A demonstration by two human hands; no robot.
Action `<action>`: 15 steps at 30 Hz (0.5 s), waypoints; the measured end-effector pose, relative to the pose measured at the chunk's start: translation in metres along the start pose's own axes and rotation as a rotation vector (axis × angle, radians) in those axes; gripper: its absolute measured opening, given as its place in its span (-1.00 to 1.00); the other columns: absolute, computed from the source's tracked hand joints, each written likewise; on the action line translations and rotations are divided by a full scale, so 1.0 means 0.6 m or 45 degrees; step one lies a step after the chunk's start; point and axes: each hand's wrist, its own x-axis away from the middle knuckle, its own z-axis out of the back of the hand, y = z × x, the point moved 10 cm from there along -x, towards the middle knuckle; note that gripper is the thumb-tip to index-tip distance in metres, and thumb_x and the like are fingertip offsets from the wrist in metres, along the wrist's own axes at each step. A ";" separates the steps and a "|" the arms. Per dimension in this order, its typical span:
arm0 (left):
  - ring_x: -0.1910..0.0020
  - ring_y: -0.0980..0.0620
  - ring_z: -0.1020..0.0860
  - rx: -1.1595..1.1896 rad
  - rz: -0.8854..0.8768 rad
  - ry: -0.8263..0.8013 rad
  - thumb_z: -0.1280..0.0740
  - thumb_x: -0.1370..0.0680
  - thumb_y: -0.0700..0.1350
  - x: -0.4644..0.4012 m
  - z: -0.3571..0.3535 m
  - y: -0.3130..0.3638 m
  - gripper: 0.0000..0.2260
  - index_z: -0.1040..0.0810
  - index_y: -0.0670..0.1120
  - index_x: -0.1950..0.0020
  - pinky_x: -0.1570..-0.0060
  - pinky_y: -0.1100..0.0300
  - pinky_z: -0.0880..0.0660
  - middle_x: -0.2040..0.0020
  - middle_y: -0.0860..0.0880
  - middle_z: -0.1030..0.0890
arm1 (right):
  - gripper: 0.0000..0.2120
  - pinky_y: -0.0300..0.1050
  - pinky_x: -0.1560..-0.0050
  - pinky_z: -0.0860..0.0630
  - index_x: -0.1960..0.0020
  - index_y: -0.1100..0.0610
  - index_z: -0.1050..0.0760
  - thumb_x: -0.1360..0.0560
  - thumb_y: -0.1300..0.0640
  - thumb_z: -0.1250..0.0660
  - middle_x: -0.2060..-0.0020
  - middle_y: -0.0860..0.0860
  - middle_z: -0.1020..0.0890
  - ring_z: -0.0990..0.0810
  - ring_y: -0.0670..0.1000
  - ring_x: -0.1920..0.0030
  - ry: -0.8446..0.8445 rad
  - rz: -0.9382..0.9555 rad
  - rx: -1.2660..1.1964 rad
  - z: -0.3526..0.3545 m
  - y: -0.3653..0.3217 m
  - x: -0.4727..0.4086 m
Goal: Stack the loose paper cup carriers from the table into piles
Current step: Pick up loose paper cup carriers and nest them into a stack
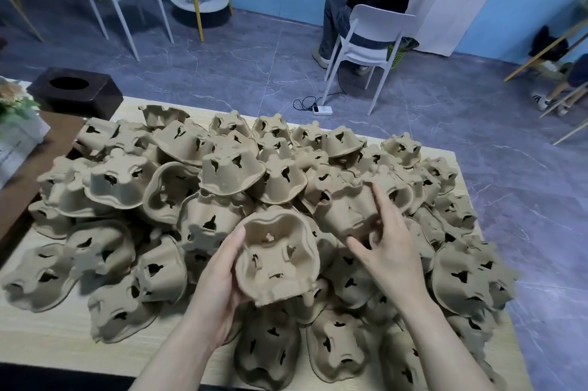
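Observation:
Several brown moulded-pulp cup carriers lie heaped across a light wooden table [47, 339], most upside down. My left hand [219, 282] grips one carrier [276, 257] by its left rim, its hollow side facing me, lifted above the heap near the front middle. My right hand [391, 244] reaches into the pile just to the right, fingers spread and curling onto an upside-down carrier [346, 212]; the grip looks loose and I cannot tell if it holds it.
A dark wooden block with a round hole [76, 89] stands at the table's far left corner, beside flowers [12, 101]. Beyond the table a person sits on a white chair [369, 50]; a power strip [322, 109] lies on the grey floor.

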 end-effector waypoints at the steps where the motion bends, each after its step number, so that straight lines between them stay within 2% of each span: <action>1: -0.05 0.05 -0.67 -0.009 0.000 -0.003 -0.18 -0.61 0.07 -0.001 -0.001 0.002 -0.69 -0.63 0.02 -0.20 0.07 0.10 -0.55 -0.09 -0.01 -0.70 | -0.02 -0.19 0.04 -0.37 -0.55 -0.25 -0.03 -0.34 0.16 -0.52 -0.02 -0.25 -0.42 -0.43 -0.23 0.06 0.000 -0.028 -0.101 0.004 -0.005 0.004; 2: -0.02 0.06 -0.68 -0.022 0.000 0.001 -0.17 -0.62 0.07 -0.002 -0.002 0.004 -0.70 -0.63 0.02 -0.18 0.11 0.12 -0.56 -0.08 0.00 -0.71 | 0.03 -0.19 0.11 -0.36 -0.51 -0.36 0.02 -0.32 0.17 -0.52 0.09 -0.32 -0.40 -0.43 -0.23 0.17 0.000 -0.064 -0.202 0.007 -0.008 0.008; 4: 0.00 0.05 -0.68 -0.019 0.004 0.021 -0.18 -0.62 0.06 -0.004 -0.001 0.008 -0.70 -0.63 0.00 -0.19 0.16 0.14 -0.55 -0.08 -0.02 -0.71 | 0.08 -0.10 0.21 -0.39 -0.40 -0.54 0.07 -0.30 0.18 -0.55 0.27 -0.33 -0.41 -0.38 -0.16 0.30 0.002 -0.101 -0.312 0.014 -0.018 0.019; 7: -0.02 0.04 -0.68 0.001 -0.018 0.029 -0.19 -0.63 0.02 -0.007 0.000 0.020 -0.71 -0.61 -0.07 -0.21 0.23 0.22 -0.58 -0.09 -0.05 -0.70 | 0.07 0.03 0.21 -0.44 -0.35 -0.59 0.03 -0.29 0.17 -0.58 0.29 -0.23 -0.40 -0.31 -0.10 0.34 0.001 -0.080 -0.346 0.021 -0.041 0.029; 9: 0.07 0.08 -0.70 0.005 -0.022 0.006 -0.18 -0.64 -0.01 -0.006 -0.001 0.027 -0.73 -0.63 -0.07 -0.15 0.30 0.28 -0.59 -0.03 -0.03 -0.72 | 0.04 0.00 0.24 -0.45 -0.39 -0.53 -0.07 -0.27 0.17 -0.60 0.26 -0.17 -0.41 -0.31 -0.12 0.35 -0.004 -0.082 -0.382 0.021 -0.046 0.032; 12: 0.07 0.09 -0.69 -0.037 -0.041 -0.018 -0.18 -0.64 0.02 -0.006 0.004 0.036 -0.71 -0.62 -0.06 -0.18 0.31 0.28 -0.59 -0.04 -0.02 -0.72 | -0.15 -0.19 0.27 -0.39 -0.33 -0.36 -0.29 -0.21 0.06 -0.64 0.36 -0.22 -0.42 -0.32 -0.14 0.36 -0.008 -0.076 -0.529 0.020 -0.051 0.036; 15: 0.06 0.09 -0.69 -0.071 -0.033 -0.011 -0.16 -0.64 0.07 -0.006 0.014 0.039 -0.67 -0.61 -0.05 -0.22 0.34 0.26 -0.57 -0.05 -0.02 -0.72 | -0.36 -0.13 0.27 -0.38 -0.19 -0.19 -0.40 -0.19 -0.05 -0.59 0.40 -0.12 -0.40 -0.35 -0.09 0.38 0.013 -0.080 -0.580 0.022 -0.058 0.045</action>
